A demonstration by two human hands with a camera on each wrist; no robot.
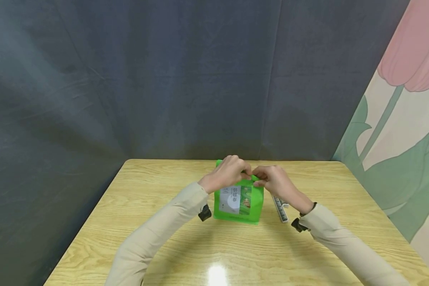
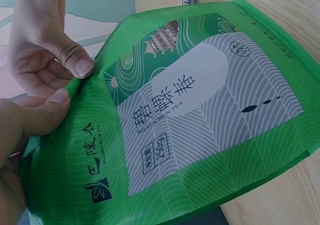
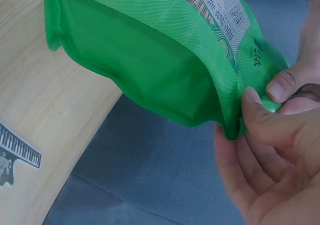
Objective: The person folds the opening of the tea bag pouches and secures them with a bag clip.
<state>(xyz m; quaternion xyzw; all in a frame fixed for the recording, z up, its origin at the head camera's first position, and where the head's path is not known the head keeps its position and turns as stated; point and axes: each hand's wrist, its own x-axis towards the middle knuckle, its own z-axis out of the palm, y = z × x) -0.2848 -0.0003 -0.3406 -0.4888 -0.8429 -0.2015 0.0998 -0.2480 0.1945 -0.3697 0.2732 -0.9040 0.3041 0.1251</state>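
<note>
A green tea bag [image 1: 252, 202] with a grey and dark-green printed label stands upright on the table, its front towards me. My left hand [image 1: 230, 172] pinches its top edge near the middle. Close beside it, my right hand [image 1: 275, 180] pinches the top corner on the right. In the left wrist view the tea bag [image 2: 200, 110] fills most of the picture, with both thumbs on its top edge. The right wrist view shows the side of the tea bag [image 3: 135, 65] and the fingers gripping its corner; some fingertips are hidden behind the bag.
A flat black-and-white piece with a comb-like striped pattern [image 1: 280, 209] lies on the table just right of the bag. The wooden table [image 1: 146, 198] ends at a dark curtain [image 1: 200, 99] behind. A wall with a painted tulip [image 1: 407, 131] stands to the right.
</note>
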